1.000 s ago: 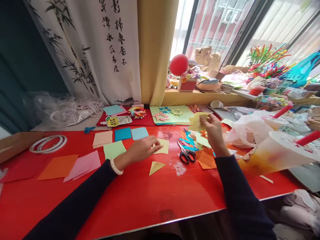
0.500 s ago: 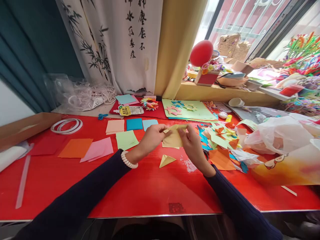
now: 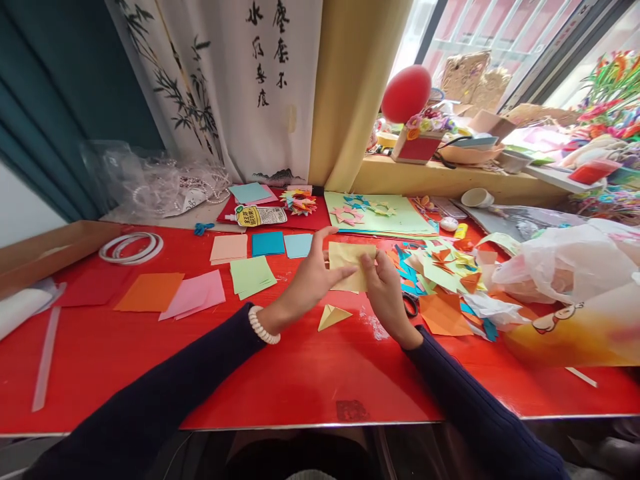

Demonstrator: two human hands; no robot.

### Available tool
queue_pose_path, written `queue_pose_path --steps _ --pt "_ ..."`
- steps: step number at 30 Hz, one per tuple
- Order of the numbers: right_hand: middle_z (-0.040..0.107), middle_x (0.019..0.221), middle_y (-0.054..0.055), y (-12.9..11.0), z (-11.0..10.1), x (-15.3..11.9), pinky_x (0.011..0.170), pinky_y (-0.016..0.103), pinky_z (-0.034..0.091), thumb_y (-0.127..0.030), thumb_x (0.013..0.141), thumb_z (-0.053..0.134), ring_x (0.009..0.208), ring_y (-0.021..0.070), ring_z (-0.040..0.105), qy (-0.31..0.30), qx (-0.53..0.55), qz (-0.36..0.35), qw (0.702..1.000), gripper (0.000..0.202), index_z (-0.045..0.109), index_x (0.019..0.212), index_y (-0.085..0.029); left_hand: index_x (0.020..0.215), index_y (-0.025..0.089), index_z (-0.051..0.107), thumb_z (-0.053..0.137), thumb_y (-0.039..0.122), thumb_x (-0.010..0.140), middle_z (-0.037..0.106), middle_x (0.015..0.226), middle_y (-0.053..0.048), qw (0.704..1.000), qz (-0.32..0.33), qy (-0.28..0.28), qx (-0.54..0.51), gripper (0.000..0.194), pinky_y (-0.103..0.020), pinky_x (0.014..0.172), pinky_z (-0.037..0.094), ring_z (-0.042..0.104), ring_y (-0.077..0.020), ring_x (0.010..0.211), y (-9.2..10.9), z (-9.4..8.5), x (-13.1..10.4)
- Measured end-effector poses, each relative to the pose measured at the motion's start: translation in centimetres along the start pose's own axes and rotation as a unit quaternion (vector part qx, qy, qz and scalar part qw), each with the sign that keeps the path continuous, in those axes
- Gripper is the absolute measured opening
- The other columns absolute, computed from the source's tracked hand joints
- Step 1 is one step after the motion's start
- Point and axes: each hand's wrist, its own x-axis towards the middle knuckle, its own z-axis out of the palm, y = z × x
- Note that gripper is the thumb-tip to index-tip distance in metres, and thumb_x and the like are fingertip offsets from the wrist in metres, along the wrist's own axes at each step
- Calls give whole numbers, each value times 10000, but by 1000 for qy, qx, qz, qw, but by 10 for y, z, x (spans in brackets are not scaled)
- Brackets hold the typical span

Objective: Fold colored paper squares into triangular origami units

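A square of pale yellow paper [image 3: 347,257] is raised above the red table, with faint creases across it. My right hand [image 3: 387,287] pinches its right edge between thumb and fingers. Beside the left edge, my left hand [image 3: 307,280] is open, index finger stretched up and thumb lying across the front of the sheet. Partly hidden behind the held sheet is more yellow paper. Just below, a folded yellow paper triangle [image 3: 333,317] lies on the table.
Stacks of green [image 3: 253,277], pink [image 3: 195,295] and orange paper [image 3: 149,291] lie to the left. Mixed paper scraps [image 3: 443,267], scissors [image 3: 411,305] and a plastic bag [image 3: 575,273] are on the right. Behind are a glue pouch [image 3: 260,216] and paper star rings [image 3: 350,213].
My left hand has let go of the paper's left side, and its fingers have spread. The paper now faces me flatter, held by my right hand. The view has shifted slightly.
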Motion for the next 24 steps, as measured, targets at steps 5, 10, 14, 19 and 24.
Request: queue_pose_path --steps 5,10,14,19,24 --pt "402 612 -32 1 2 0 396 246 281 -534 869 410 461 102 337 -38 54 35 997 308 413 777 -240 1003 202 602 470 317 867 529 765 0 999 42 -15 9 222 -216 511 505 529 -84 572 -13 -1 0" --pt "443 548 -48 3 -2 6 374 232 342 -547 835 471 407 94 419 -110 109 64 986 320 448 771 -234 1061 202 649 488 237 851 586 1038 -44 997 45 -55 33 267 -215 610 484 571 -101 719 -22 -10 4" --pt "611 720 10 8 -6 13 547 257 496 -482 757 623 595 133 606 -204 153 88 963 322 553 889 -197 1240 255 536 556 213 807 419 1380 -35 994 43 -95 21 435 -251 835 479 496 -192 1145 -30 -18 10" --pt "673 894 60 19 -4 15 762 344 544 -449 755 641 786 187 666 -274 200 122 933 346 616 979 -187 1300 271 471 566 205 802 343 1453 -25 990 11 -138 0 512 -318 992 397 380 -224 1287 -39 -31 9" --pt "665 995 58 22 0 13 833 358 541 -386 779 632 899 204 656 -302 229 139 915 307 613 1026 -205 1397 360 256 610 226 787 250 1493 -49 990 -15 -142 -2 718 -282 871 462 581 -128 954 -31 -52 0"
